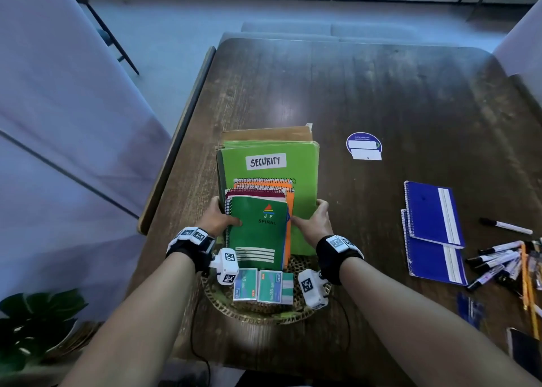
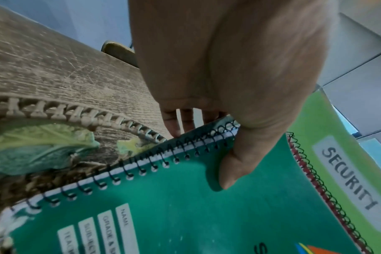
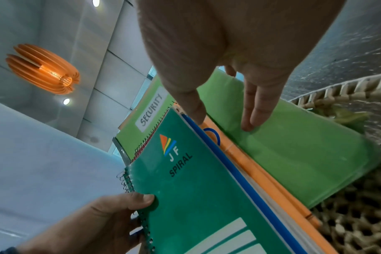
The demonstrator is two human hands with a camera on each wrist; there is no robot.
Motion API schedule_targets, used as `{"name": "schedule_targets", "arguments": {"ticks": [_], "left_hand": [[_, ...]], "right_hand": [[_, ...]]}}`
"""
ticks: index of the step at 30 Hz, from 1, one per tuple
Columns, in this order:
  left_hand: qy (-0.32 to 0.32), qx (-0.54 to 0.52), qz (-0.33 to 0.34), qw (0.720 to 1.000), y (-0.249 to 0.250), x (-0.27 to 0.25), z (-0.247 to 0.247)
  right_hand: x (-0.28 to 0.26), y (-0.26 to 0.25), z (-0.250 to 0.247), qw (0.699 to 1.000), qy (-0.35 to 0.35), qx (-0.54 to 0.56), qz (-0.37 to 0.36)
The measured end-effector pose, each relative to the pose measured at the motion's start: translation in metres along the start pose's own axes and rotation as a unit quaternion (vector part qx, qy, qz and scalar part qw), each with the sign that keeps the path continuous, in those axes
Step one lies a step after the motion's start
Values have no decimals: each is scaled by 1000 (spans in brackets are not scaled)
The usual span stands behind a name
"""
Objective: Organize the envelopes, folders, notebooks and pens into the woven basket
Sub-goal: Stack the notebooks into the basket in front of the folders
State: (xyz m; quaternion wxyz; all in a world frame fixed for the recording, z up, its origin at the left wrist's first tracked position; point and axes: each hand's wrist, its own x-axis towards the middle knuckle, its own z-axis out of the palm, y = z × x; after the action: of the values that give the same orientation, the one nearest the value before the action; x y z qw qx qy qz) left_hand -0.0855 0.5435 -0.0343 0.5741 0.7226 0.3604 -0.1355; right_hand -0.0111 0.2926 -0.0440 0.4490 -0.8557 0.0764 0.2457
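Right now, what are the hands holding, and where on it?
Left hand pinches the green spiral notebook at its coil edge. Right hand holds nothing; straight fingers rest on the green folder.

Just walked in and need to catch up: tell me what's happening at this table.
A person is filing stationery upright in a round woven basket. The left hand grips the spiral edge of a green spiral notebook; the right hand steadies the stack at a light green "SECURITY" folder. Two blue notebooks and several markers remain on the wooden table.
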Motion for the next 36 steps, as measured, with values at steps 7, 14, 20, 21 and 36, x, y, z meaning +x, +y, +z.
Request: {"name": "schedule_targets", "arguments": {"ticks": [7, 14, 20, 21, 36], "left_hand": [[1, 42, -2, 999, -23, -5, 5], [158, 210, 90, 961, -2, -23, 21], [217, 259, 304, 891, 32, -37, 55], [186, 252, 310, 898, 36, -36, 63], [-93, 285, 241, 923, 95, -15, 269]], "right_hand": [[-8, -4, 4, 999, -17, -43, -2], [-15, -6, 7, 994, -6, -104, -33], [-19, -14, 3, 985, 41, -132, -100], [-19, -15, -1, 985, 39, -132, -109], [32, 94, -189, 987, 121, -103, -8]]}}
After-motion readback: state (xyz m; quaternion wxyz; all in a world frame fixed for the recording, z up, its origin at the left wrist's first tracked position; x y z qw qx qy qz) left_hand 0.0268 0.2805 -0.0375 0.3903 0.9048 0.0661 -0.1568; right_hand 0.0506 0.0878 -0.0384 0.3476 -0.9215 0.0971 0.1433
